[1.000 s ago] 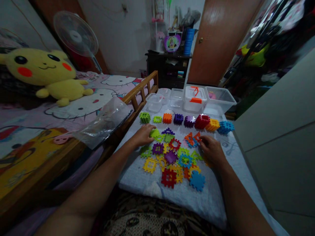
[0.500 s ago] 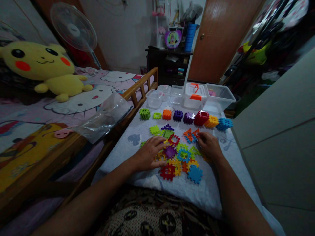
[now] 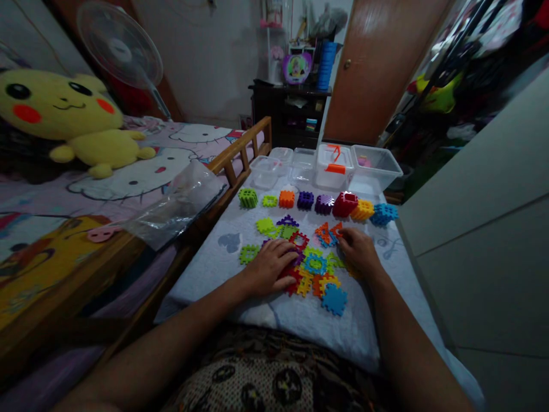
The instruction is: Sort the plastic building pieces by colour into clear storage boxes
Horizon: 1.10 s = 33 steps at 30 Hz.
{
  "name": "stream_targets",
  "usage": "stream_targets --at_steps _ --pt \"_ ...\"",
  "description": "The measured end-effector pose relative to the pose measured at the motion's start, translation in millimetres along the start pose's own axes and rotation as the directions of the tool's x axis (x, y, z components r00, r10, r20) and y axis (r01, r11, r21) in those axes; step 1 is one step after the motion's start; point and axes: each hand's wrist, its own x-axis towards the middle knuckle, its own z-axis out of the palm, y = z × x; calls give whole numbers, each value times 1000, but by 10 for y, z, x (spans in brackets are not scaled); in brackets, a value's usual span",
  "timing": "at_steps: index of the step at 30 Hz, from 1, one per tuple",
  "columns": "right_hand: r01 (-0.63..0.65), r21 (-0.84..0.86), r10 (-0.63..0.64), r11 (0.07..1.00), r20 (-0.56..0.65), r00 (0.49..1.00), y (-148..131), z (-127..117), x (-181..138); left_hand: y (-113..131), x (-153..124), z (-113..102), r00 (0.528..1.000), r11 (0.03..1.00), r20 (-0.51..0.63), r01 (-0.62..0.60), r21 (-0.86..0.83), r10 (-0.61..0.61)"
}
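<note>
While the left hand (image 3: 271, 268) lies over the red square piece (image 3: 294, 274): fingers loosely spread, thumb apart; what is under the palm, I cannot tell.
Right hand (image 3: 358, 247): fingertips close together at the orange triangle (image 3: 338, 228), which lies forward and left of this hand; whether the grip holds it, I cannot tell.
Blue square piece (image 3: 334, 299): near edge of the table (image 3: 205, 281), apart from both hands.

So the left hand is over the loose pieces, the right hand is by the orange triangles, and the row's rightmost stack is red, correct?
Not quite: the head view shows the row's rightmost stack is blue, not red. The left hand is over the loose pieces and the right hand by the orange triangles, as you said.
</note>
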Motion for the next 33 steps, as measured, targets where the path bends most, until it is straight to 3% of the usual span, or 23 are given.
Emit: stream_targets --at_steps 4,8,12,15,17,23,33 --pt "-11 -4 11 1000 3 1000 -21 -7 3 -10 28 51 993 999 -109 36 24 -33" --pt "-8 -23 9 1000 19 1000 -37 -20 6 128 107 55 985 999 -168 -35 37 41" --pt "1 -14 -1 1000 10 1000 -37 -23 5 374 233 93 960 962 -73 -265 71 270" --pt "7 11 -7 1000 1 1000 -32 -20 2 522 336 179 890 886 41 -456 83 454" --pt "3 18 -3 1000 -4 1000 -31 -17 0 578 397 238 857 854 94 -514 81 507" --pt "4 17 -4 1000 -26 1000 -25 4 3 619 526 337 898 897 114 -435 83 425" --pt "-9 34 10 999 -22 1000 -25 12 -4 496 693 343 922 917 114 -381 120 369"
